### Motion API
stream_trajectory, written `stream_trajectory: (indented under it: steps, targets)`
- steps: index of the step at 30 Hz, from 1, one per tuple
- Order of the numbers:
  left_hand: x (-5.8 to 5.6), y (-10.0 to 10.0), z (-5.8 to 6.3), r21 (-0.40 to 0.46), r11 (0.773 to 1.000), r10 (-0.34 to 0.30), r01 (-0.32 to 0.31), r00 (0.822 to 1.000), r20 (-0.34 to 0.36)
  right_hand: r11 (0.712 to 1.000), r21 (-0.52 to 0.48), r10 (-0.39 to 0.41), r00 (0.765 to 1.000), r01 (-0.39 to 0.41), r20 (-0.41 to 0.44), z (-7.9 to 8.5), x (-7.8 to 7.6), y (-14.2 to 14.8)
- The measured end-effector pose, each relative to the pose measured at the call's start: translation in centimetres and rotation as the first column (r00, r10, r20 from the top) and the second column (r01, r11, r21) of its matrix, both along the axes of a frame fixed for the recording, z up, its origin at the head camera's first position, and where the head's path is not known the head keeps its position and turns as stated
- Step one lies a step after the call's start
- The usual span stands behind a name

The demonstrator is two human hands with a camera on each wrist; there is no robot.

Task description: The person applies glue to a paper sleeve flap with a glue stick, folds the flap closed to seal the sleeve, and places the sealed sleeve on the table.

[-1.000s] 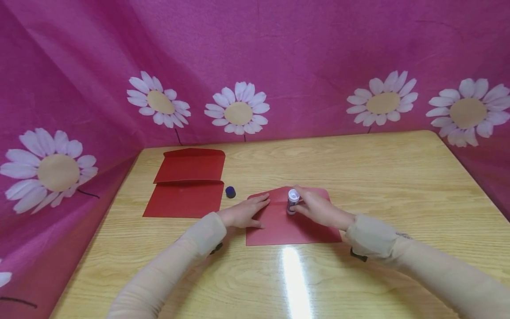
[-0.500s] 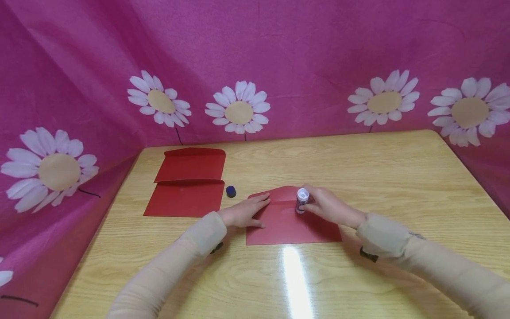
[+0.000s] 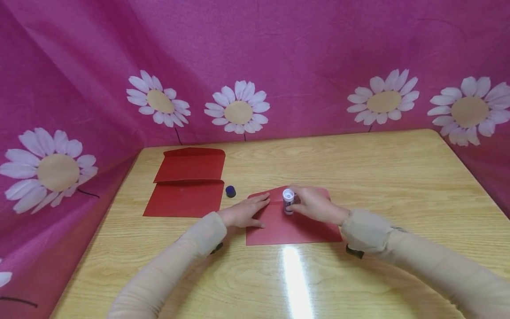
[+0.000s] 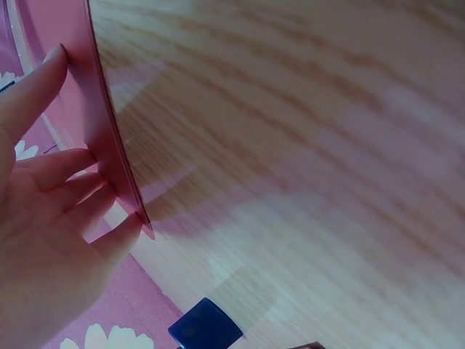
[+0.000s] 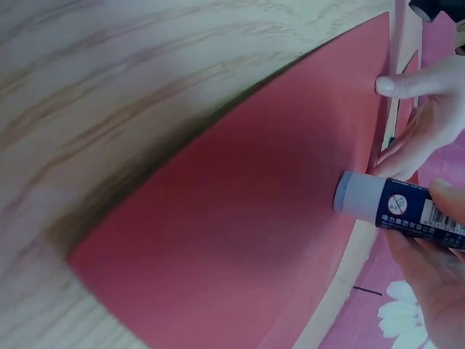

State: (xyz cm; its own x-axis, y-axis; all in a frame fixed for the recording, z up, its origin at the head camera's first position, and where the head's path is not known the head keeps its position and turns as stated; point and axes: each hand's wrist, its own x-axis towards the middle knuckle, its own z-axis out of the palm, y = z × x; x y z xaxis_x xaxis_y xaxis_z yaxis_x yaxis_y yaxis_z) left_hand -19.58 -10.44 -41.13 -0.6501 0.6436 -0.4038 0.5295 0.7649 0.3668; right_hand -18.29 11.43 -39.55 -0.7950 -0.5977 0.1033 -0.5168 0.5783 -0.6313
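Red envelope (image 3: 279, 230) under spread left hand (image 3: 244, 214), right hand (image 3: 317, 205) curled round glue stick (image 5: 392, 203), barcode (image 5: 442, 218) only in right-wrist view.

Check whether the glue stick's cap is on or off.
Off: the dark blue cap sits on the table, apart from the glue stick in the right hand.

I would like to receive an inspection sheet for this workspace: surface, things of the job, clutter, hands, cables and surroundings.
Surface: light wood-grain table, with a bright white glare streak in front of the work.
Job's things: flat red paper envelope, flap open; white-and-navy cylindrical glue stick, upright at its flap side, contact not certain.
Clutter: small dark-blue round cap, off the stick; two other red paper envelopes, overlapping, at left.
Hands: left hand rests on the envelope's left side; right hand grips the glue stick.
Cables: nothing seen.
Surroundings: magenta fabric backdrop with white daisies.
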Motion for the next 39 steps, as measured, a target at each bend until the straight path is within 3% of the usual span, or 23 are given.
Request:
stream_trajectory:
  steps: [10, 17, 25, 32, 39]
  targets:
    - [0.1, -0.1, 0.1, 0.03, 1.0, -0.001, 0.0, 1.0, 0.009, 1.0, 0.006, 0.02, 0.997, -0.021, 0.079, 0.3, 0.0, -2.2]
    - [0.2, -0.1, 0.1, 0.028, 1.0, 0.003, -0.003, 1.0, 0.011, 0.999, 0.012, 0.038, 0.998, -0.038, 0.058, 0.1, 0.0, -2.9]
    - [0.2, -0.1, 0.2, 0.04, 0.999, -0.024, 0.023, 1.0, 0.018, 0.998, 0.009, 0.061, 0.998, -0.061, 0.001, -0.3, 0.3, -1.9]
    - [0.1, -0.2, 0.2, 0.033, 0.999, -0.024, 0.023, 1.0, 0.015, 0.998, -0.019, 0.065, 0.998, -0.065, 0.002, -0.6, 0.3, -0.4]
    - [0.1, -0.2, 0.1, 0.037, 0.999, -0.028, 0.028, 0.999, 0.016, 0.999, -0.037, 0.035, 0.999, -0.035, -0.013, -0.7, 0.4, 1.1]
